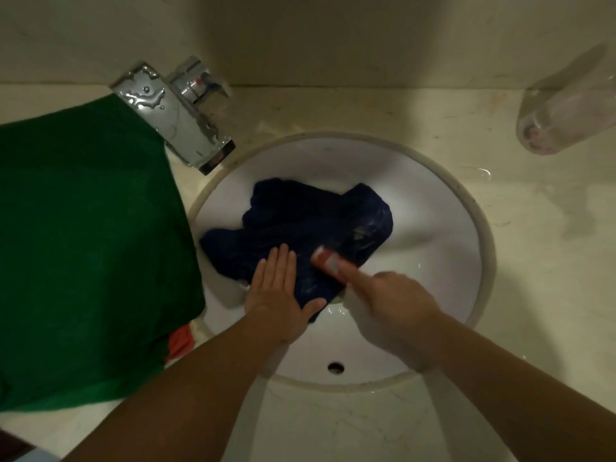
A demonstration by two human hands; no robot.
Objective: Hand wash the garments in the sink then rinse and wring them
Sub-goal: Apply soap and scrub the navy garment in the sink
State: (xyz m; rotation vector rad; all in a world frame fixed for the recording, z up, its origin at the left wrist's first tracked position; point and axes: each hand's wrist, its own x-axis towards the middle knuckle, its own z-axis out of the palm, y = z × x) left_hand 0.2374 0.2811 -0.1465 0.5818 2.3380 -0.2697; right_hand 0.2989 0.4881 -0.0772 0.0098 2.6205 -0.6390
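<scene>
Sink [433, 228] with navy garment [300, 221] under left hand [280, 295], brush [328, 261]

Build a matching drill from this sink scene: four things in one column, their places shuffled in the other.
Things
1. navy garment
2. green cloth
3. bottle
4. brush

Places
A. gripped in the right hand
B. on the counter, right of the sink
C. on the counter, left of the sink
D. in the sink, under the flat left hand

Pairs: 1-D, 2-C, 3-B, 4-A

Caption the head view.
Left hand presses a navy garment in the sink; right hand holds a blurred red-and-white object.
</scene>
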